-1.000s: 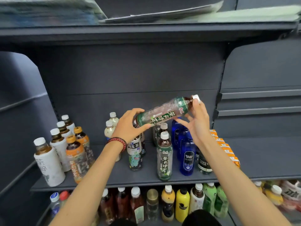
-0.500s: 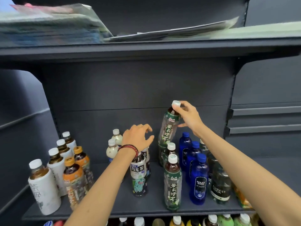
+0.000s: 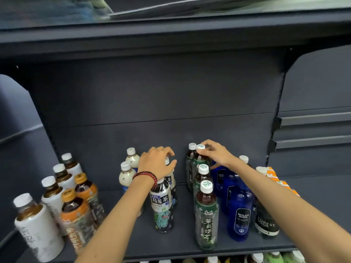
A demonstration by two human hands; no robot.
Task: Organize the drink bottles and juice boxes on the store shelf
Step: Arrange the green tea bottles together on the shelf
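The tea bottles (image 3: 206, 215) are green-labelled, soda bottles (image 3: 240, 219) blue.

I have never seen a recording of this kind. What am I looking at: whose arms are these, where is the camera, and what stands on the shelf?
There is no machine here. These are a person's two bare arms, filmed by a camera worn on the head that looks forward and down, so the arms enter from the bottom edge.

On the dark shelf stand drink bottles: white tea bottles at the left, orange-capped bottles beside them, an oolong tea bottle in the middle, then a row of green tea bottles, blue soda bottles and orange juice boxes at the far right.

The right hand pinches the cap of the rear green tea bottle, which stands upright. The left hand, with a red bracelet, curls over bottle tops; whether it grips one I cannot tell.
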